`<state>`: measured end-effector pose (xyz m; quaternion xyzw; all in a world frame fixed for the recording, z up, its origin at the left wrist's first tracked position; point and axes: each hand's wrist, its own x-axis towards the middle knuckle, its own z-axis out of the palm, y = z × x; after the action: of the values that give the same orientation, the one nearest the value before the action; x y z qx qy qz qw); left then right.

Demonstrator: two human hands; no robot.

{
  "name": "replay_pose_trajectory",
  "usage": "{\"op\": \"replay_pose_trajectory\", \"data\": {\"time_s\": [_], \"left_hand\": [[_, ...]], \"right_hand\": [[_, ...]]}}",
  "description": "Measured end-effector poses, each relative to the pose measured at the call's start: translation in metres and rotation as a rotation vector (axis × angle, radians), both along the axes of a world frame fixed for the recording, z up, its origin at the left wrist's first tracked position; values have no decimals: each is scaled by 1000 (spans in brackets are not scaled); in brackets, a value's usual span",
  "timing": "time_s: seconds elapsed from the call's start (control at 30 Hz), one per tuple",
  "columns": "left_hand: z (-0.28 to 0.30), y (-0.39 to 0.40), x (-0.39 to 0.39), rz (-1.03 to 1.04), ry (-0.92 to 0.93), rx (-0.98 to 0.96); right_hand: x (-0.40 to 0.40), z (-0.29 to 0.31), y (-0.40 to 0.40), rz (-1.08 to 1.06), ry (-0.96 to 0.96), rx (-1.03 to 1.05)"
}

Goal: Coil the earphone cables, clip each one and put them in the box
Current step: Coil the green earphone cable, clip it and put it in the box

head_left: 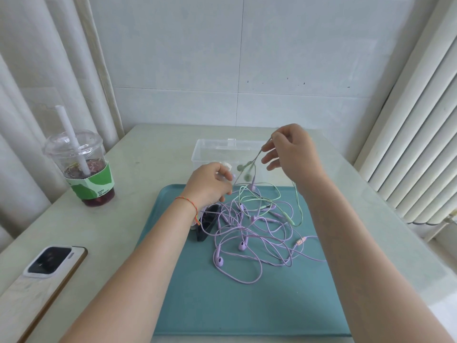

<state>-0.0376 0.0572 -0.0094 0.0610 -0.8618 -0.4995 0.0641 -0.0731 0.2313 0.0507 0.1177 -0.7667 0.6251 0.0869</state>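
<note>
My right hand pinches the green earphone cable above the tray, and its two green earbuds dangle blurred in front of the clear plastic box. The rest of the green cable trails down onto the teal tray. My left hand is curled near the tray's far edge and seems to touch the same cable; whether it grips is unclear. Several purple earphones lie tangled in the tray's middle. A dark clip-like object lies under my left wrist.
A plastic cup of dark drink with a straw stands at the left. A phone lies face down at the near left on a wooden-edged board. A radiator stands on the right, a tiled wall behind the table.
</note>
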Motion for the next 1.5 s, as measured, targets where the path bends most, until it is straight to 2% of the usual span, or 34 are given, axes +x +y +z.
{"op": "replay_pose_trajectory", "data": {"time_s": [0.1,0.2,0.23,0.37,0.47,0.57,0.67,0.73,0.83,0.93,1.0,1.13,1.33,1.4,1.5], "left_hand": [[-5,-1,-2,-25,-89,-80],[-5,1,-2,-60,-70,-173],[-3,2,-1,-65,-25,-140],[10,8,4,-170,113,222],[11,13,7,-287,77,149],[6,15,6,-227,21,54],[6,13,3,-88,66,73],[10,13,3,-42,154,178],[19,15,5,-152,199,317],[23,19,10,-343,144,551],[25,19,13,-371,42,658],[28,16,14,-424,-84,681],[29,15,17,-492,-102,753],[32,16,19,-509,-67,889],[35,15,16,-441,33,1219]], "right_hand": [[1,3,0,35,-18,-72],[3,4,-1,118,-65,-108],[4,3,-2,144,-82,-113],[7,4,-3,211,-117,-122],[8,5,-4,202,-103,-144],[7,5,-3,153,-55,-114],[7,6,-2,155,-49,-31],[8,6,-2,187,-51,47],[12,5,-1,279,-25,193],[13,4,-1,293,41,270],[12,3,-1,258,75,267],[9,1,-1,201,110,232],[7,-5,-8,190,117,194],[8,-6,-9,221,98,215],[14,-9,-12,299,37,376]]}}
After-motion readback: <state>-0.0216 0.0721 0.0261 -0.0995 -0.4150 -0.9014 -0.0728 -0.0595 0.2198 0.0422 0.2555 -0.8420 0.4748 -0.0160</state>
